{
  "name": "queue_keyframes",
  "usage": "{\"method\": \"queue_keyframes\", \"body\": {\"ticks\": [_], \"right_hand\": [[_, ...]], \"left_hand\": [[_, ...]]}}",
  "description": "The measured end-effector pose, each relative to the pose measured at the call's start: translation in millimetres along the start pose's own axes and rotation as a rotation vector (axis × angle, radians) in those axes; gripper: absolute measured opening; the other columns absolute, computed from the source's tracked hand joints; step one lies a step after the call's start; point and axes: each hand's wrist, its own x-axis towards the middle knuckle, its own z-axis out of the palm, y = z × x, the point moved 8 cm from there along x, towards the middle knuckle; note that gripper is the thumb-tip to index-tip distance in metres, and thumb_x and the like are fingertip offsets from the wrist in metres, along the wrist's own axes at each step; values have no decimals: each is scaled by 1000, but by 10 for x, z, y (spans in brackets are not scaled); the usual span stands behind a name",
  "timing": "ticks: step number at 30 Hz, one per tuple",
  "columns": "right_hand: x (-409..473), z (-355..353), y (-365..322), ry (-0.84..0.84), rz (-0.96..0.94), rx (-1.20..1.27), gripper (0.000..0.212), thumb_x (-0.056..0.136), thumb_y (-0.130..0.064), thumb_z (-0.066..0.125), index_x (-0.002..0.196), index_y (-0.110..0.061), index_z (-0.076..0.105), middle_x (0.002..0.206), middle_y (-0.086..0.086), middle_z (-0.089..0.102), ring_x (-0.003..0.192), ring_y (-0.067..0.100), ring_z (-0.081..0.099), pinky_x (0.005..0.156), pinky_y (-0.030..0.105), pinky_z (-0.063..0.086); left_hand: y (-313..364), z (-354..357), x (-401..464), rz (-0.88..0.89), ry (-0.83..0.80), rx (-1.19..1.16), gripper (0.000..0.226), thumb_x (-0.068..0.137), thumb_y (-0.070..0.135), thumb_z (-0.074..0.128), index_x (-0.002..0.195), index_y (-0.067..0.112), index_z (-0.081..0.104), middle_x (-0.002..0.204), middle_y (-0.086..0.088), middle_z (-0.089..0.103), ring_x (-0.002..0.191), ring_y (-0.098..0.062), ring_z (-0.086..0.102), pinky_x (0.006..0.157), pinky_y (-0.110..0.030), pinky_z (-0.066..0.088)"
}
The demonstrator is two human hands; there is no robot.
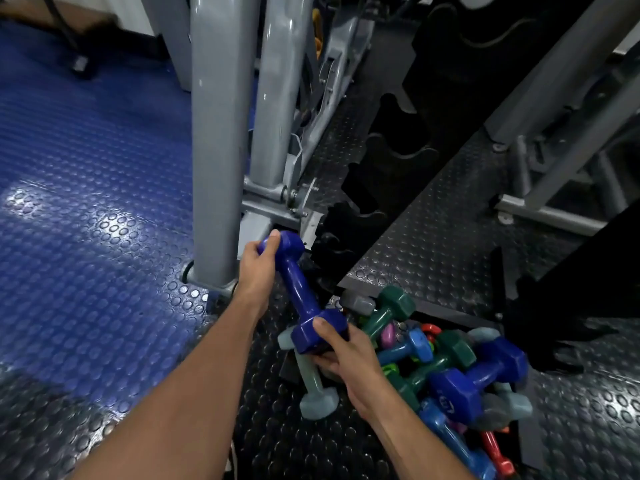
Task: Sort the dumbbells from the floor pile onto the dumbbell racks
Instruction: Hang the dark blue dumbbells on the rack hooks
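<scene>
Hands share one load here: a dark blue dumbbell held clear of the floor, tilted, with its far head up toward the grey frame post and its near head low over the pile. The left hand has its fingers curled over the far head, and the right hand wraps thumb and fingers round the near head, so both are closed on the weight rather than spread. The pile of blue, green, grey and red dumbbells lies on the black studded floor just beside and under the right hand, near the foot of the black rack, whose scalloped cradles climb away behind the raised head. To do this step well, I judge the weight should be levelled first, since a grip on the smooth heads may slip more easily than one on the handle; shifting one hand to the handle would steady it. Then the handle should be lined up square with a free cradle and lowered in gently, both heads outside the cradle lips, fingers kept clear of the rack edge.
</scene>
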Motion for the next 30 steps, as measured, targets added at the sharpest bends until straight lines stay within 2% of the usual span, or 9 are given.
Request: {"method": "queue_keyframes", "body": {"ticks": [3,6,8,11,13,16,22,27,30], "right_hand": [[30,139,-131,-37,-43,1,35,96,-28,70,127,-11,66,110,11,79,98,25,78,76,27,62],[82,205,-214,-12,-71,14,37,96,-32,71,126,-11,67,107,13,79,99,33,77,82,35,63],[99,211,-252,7,-77,22,35,96,-33,72,124,-12,67,104,14,80,97,37,76,85,40,64],[97,179,-250,3,-102,37,39,95,-34,72,126,-11,66,106,14,79,96,35,77,91,47,62],[73,147,-206,-4,-120,67,39,96,-33,71,127,-11,66,108,14,79,97,34,77,87,42,63],[54,141,-115,1,-122,100,38,95,-33,71,126,-12,65,109,15,79,97,35,77,80,34,62],[162,176,-251,38,-178,25,61,77,-54,83,122,-16,68,109,11,79,99,30,77,98,50,59],[350,243,-457,81,-171,121,62,82,-51,83,124,-9,67,109,14,79,98,32,77,95,47,61],[439,258,-599,54,-179,138,46,93,-42,73,125,-9,67,112,13,78,103,31,76,94,43,60]], "left_hand": [[208,126,55,48,-24,5,36,103,44,54,116,11,54,100,0,61,90,-16,58,90,-34,46],[263,181,92,25,-27,-73,50,92,53,62,118,11,55,107,-6,64,94,-19,61,93,-38,51],[185,168,114,-17,-8,-163,57,83,57,72,109,7,60,100,-13,68,86,-22,62,85,-41,55],[131,159,31,-62,14,-275,40,93,41,73,106,5,62,84,-8,63,66,-14,59,60,-25,54],[66,187,-8,-63,-3,-306,37,96,40,69,112,7,62,92,-5,67,75,-14,62,68,-24,56],[43,265,-115,-62,-61,-326,28,102,40,59,115,16,66,101,-6,71,89,-20,64,83,-37,55],[240,430,-45,-27,-66,-279,32,105,46,52,102,16,62,81,-7,62,71,-21,56,67,-35,50],[447,703,80,-29,-224,-302,43,107,44,45,127,9,61,90,-11,67,78,-22,62,75,-39,53],[586,844,184,-28,-304,-259,51,107,53,38,120,14,67,96,-7,74,85,-20,68,85,-39,53]]}}
